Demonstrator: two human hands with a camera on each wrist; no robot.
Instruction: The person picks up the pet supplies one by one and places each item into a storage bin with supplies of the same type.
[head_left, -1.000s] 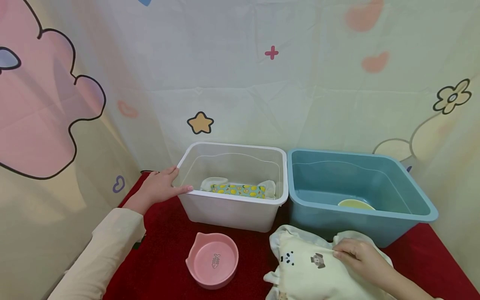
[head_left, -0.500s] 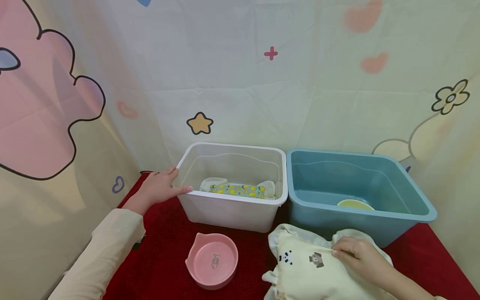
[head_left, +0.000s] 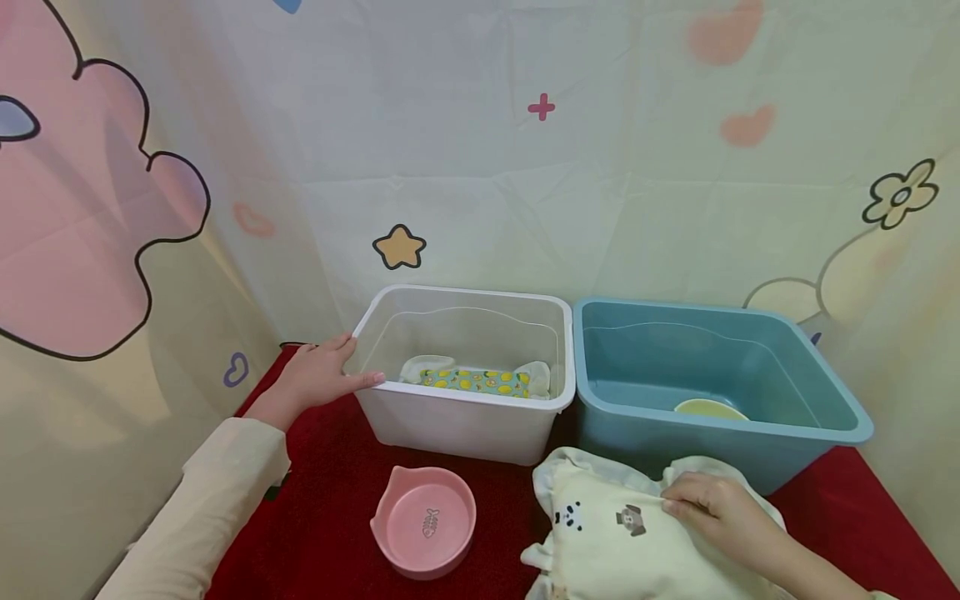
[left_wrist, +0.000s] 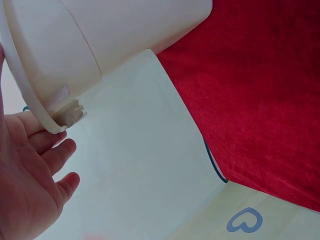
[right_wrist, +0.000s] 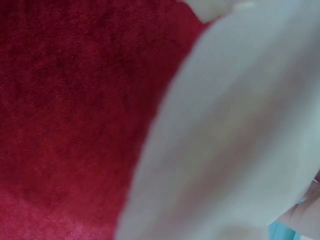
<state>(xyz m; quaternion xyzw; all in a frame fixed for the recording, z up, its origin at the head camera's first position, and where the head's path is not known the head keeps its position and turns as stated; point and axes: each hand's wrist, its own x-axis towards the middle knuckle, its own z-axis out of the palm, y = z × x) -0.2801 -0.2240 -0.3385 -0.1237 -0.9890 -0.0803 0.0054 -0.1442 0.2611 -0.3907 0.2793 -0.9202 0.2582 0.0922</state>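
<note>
My left hand (head_left: 318, 377) rests at the near left corner of the white bin (head_left: 465, 425), its thumb lying along the front rim. Seen from the left wrist, the loosely extended fingers (left_wrist: 59, 156) lie against the outside of that rim. My right hand (head_left: 723, 518) pinches the upper edge of a cream cushion (head_left: 622, 558) with frilled trim and printed animal faces. The cushion is in front of the blue bin (head_left: 720, 333), and its lower part runs out of the head view. Pale, blurred cushion fabric (right_wrist: 230, 140) fills much of the right wrist view.
A pink cat-eared bowl (head_left: 427, 521) stands on the red cloth (head_left: 322, 508) between my hands. Inside the white bin lies a lemon-print item (head_left: 476, 382) with white frilled ends. The blue bin holds something pale yellow (head_left: 711, 408). A printed curtain (head_left: 465, 183) hangs behind.
The cushion's left side has shifted very slightly left, with my right hand keeping its pinch. My left hand stays on the white bin's rim.
</note>
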